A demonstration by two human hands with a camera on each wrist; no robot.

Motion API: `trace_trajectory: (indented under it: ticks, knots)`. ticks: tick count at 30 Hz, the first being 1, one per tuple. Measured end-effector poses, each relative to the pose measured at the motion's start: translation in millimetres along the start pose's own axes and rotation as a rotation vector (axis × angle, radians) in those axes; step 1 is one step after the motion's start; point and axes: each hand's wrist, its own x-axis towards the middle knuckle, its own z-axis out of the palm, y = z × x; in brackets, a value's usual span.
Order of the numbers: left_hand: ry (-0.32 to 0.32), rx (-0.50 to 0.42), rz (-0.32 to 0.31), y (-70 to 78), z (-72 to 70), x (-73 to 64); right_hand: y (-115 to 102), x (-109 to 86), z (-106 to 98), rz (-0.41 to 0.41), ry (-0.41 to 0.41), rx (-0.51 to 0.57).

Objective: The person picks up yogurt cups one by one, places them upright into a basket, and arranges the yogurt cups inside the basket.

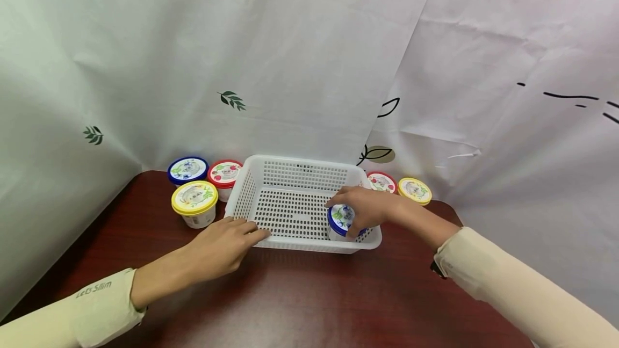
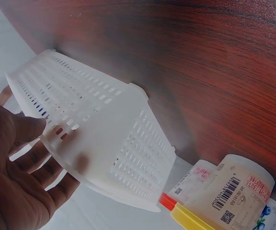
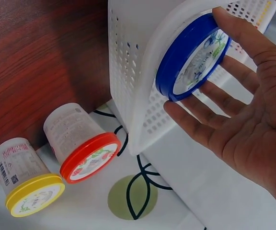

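Note:
A white perforated plastic basket (image 1: 302,162) stands on the dark red table. My left hand (image 1: 227,243) holds its near left corner; in the left wrist view the thumb lies against the outer wall (image 2: 95,129) and the other fingers reach over the rim. Inside the basket's right end is a tub with a blue lid (image 1: 341,218), upright. My right hand (image 1: 369,208) grips this tub by its lid from above, fingers spread around the edge (image 3: 186,57). The tub's lower part is mostly hidden by the basket and hand.
Left of the basket stand a blue-lidded tub (image 1: 188,169), a yellow-lidded tub (image 1: 195,197) and a red-lidded tub (image 1: 224,174). Behind my right wrist are a red-lidded tub (image 3: 90,158) and a yellow-lidded tub (image 3: 35,194). A white printed cloth (image 1: 309,69) hangs behind the table (image 1: 300,299).

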Motion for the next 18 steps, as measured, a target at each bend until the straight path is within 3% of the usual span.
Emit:
trace_trajectory:
  ticks: [18]
  knots:
    - [-0.003, 0.006, 0.0, 0.2, 1.2, -0.3, 1.9, 4.9, 7.8, 0.028, -0.028, 0.034]
